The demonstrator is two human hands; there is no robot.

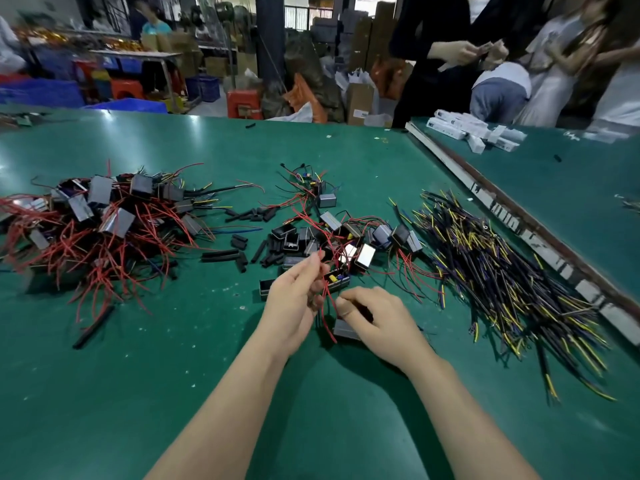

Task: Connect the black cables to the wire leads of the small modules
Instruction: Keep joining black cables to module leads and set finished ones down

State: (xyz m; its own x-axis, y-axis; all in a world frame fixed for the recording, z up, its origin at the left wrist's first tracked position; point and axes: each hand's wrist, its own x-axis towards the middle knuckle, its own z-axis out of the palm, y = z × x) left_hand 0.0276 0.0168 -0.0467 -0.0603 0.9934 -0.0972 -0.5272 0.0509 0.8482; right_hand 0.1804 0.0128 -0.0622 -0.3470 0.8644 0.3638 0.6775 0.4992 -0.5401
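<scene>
My left hand [294, 303] pinches the red wire leads [327, 296] of a small module [337, 280] with yellow and blue parts, held just above the green table [173, 358]. My right hand [374, 322] grips a grey module case [346, 330] low over the table, its thumb curled near the red leads. A heap of black cables [502, 282] with yellow and blue ends lies to the right. Loose modules with red leads [349, 237] lie just beyond my hands.
A big pile of grey modules with red wires [100, 223] covers the left of the table. Short black tube pieces [249, 251] are scattered in the middle. A wooden strip [512, 216] runs along the right. White boxes [467, 129] and people stand at the far right.
</scene>
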